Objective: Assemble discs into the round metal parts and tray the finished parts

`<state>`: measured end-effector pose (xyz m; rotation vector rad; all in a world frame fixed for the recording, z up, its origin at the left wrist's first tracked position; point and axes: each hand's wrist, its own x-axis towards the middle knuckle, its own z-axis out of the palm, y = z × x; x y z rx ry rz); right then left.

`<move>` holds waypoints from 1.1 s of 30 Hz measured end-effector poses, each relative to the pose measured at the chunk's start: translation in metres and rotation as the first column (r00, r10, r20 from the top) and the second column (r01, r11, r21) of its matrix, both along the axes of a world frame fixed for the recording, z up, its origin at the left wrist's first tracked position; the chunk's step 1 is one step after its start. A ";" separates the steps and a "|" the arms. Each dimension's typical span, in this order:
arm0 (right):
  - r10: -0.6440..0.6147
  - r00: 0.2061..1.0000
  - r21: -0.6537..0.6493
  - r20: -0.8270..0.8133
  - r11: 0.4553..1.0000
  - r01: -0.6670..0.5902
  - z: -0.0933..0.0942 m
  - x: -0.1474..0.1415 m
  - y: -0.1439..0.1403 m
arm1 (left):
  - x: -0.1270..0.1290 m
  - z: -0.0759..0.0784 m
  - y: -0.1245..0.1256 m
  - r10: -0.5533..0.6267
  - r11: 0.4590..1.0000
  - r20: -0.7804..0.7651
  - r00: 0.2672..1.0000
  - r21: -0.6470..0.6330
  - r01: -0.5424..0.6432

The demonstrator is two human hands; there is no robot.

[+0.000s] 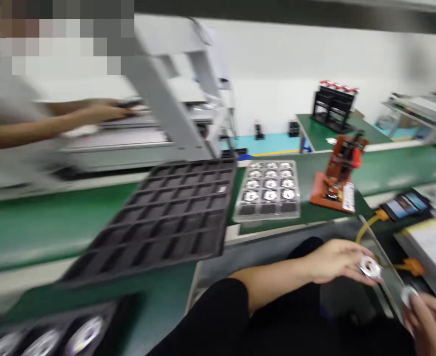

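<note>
Down at the lower right, both hands are busy: the left hand [336, 262] reaches across the lap with its fingertips pinched on a small silvery ring-shaped part [370, 267], held out clear of the palm so its face shows. The right hand [431, 319], half cut off by the frame edge, nips a second round part [409, 294] between thumb and finger, just beside the first but not touching it. Up on the green belt [36, 227], an empty black compartment tray [166, 217] lies tilted, one edge lifted, overhanging the belt's near rim. Next to it a clear tray [268, 190] sits flat, most of its pockets filled with round parts, its near row seemingly bare, within easy reach. An orange fixture [338, 173] stands just right of that. A phone [405, 205] lies face-up beyond the hands. Far left, a co-worker's arm [55, 121] stretches toward a grey machine [173, 99]; motion blur hides what it touches.
</note>
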<state>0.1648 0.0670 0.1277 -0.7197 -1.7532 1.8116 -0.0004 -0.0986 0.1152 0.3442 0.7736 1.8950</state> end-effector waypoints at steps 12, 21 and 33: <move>0.055 0.998 -0.207 0.025 0.977 -0.049 0.035 0.009 -0.012 | 0.000 0.053 0.000 -0.159 0.977 -0.081 0.984 -0.155 0.145; 0.079 0.996 -0.149 0.045 0.986 -0.072 0.043 0.023 -0.015 | 0.005 0.055 0.004 -0.208 0.966 -0.131 0.969 -0.180 0.183; 0.081 0.989 -0.048 0.127 0.996 -0.075 0.037 0.035 -0.014 | 0.012 0.056 0.005 -0.225 0.963 -0.198 0.954 -0.194 0.187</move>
